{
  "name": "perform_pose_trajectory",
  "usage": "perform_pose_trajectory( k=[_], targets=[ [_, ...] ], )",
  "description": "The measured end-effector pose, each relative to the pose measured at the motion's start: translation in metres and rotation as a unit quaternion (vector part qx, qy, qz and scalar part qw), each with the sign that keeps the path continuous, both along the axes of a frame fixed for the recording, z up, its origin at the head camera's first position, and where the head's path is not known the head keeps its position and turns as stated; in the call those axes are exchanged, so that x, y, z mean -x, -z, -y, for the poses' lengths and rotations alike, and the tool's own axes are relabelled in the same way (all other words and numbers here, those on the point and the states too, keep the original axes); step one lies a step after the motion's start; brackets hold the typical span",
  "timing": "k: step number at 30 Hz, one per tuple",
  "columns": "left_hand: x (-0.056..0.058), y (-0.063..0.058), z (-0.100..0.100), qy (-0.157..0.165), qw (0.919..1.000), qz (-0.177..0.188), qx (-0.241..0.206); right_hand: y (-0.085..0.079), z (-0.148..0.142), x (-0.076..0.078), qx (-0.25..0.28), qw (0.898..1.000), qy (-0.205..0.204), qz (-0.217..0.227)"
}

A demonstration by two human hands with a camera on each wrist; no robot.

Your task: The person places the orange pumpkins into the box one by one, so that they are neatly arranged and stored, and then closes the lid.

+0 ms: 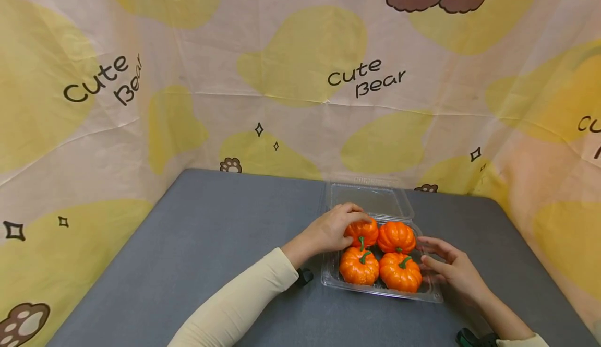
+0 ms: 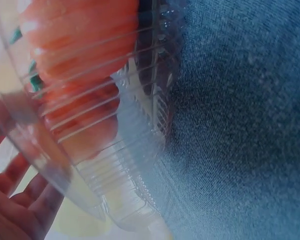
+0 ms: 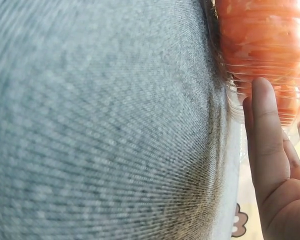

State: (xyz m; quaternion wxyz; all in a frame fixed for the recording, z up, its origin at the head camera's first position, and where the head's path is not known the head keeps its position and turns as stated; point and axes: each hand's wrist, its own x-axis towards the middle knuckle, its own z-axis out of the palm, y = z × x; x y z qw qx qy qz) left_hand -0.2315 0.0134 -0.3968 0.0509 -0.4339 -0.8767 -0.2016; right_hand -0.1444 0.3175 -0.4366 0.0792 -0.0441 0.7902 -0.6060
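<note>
Orange toy pumpkins with green stems sit two by two in a clear plastic clamshell box (image 1: 380, 291), its lid (image 1: 368, 201) laid back behind them. My left hand (image 1: 334, 228) grips the back-left pumpkin (image 1: 368, 234), fingers curved over its top and thumb at its near left side. At the box's right wall is my right hand (image 1: 453, 268), its extended fingers (image 3: 266, 115) against the clear side. Beside it are the back-right pumpkin (image 1: 396, 236) and the front-right pumpkin (image 1: 401, 274). The front-left pumpkin (image 1: 358, 268) lies just below my left hand.
A grey cloth-covered table (image 1: 225, 242) extends around the box, widest to the left. Behind it and along both sides hangs a printed curtain (image 1: 291, 75) with yellow patches and bear drawings. Dark straps (image 1: 305, 275) show near the wrists.
</note>
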Motion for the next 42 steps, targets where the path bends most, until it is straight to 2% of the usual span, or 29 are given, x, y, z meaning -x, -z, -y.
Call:
perform_pose_trajectory(
  k=[9,27,32,38,42],
  targets=[
    [0.0065,-0.0018,0.0026,0.014,0.9995,0.016,-0.022,0.0002,-0.0003,0.0011,-0.005,1.0,-0.001,-0.007],
    [0.0065,-0.0025,0.0061,-0.025,0.9988,0.04,-0.007,0.0014,-0.0014,0.0015,0.006,1.0,-0.009,-0.01],
    [0.0071,-0.0019,0.0069,-0.028,0.9987,0.043,-0.004,0.0011,-0.0017,0.0016,0.002,1.0,-0.006,-0.006],
    [0.009,-0.0008,0.0087,-0.019,0.9979,0.058,-0.024,0.0018,-0.0014,0.0013,0.004,1.0,-0.007,-0.003],
    [0.0103,-0.0011,0.0095,-0.016,0.9951,0.085,-0.048,0.0021,-0.0009,0.0009,0.006,1.0,-0.006,-0.003]
  ],
)
